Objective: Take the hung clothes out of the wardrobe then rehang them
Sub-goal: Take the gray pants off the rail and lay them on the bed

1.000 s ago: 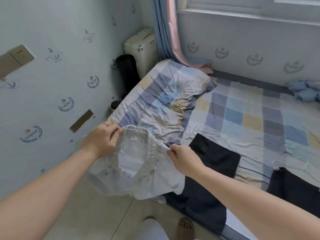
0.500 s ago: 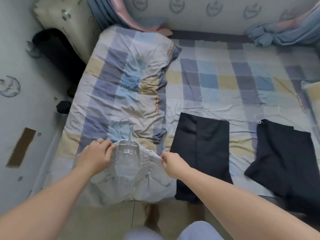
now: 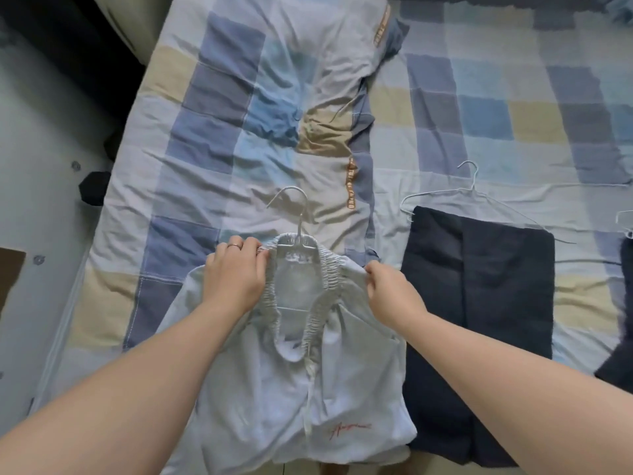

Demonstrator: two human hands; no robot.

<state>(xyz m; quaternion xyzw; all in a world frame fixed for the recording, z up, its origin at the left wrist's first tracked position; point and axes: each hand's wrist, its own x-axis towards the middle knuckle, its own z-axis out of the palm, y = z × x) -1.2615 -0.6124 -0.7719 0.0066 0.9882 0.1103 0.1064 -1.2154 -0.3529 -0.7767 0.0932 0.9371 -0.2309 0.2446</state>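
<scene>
Pale blue shorts (image 3: pixel 301 399) with an elastic waistband lie flat at the bed's near edge, a white hanger (image 3: pixel 294 217) inside the waistband with its hook pointing away from me. My left hand (image 3: pixel 236 272) pinches the left side of the waistband; a ring shows on one finger. My right hand (image 3: pixel 387 286) pinches the right side of the waistband. A dark navy garment (image 3: pixel 479 303) lies flat to the right with a white wire hanger (image 3: pixel 469 190) at its top edge.
A checked blue, beige and white quilt (image 3: pixel 267 108) covers the bed. Another dark garment (image 3: pixel 616 365) and hanger tip (image 3: pixel 625 217) show at the right edge. A wall and a black object (image 3: pixel 94 186) lie to the left.
The view has tilted down over the bed. The shorts, held up before, now lie spread flat on the bed, both hands still on the waistband.
</scene>
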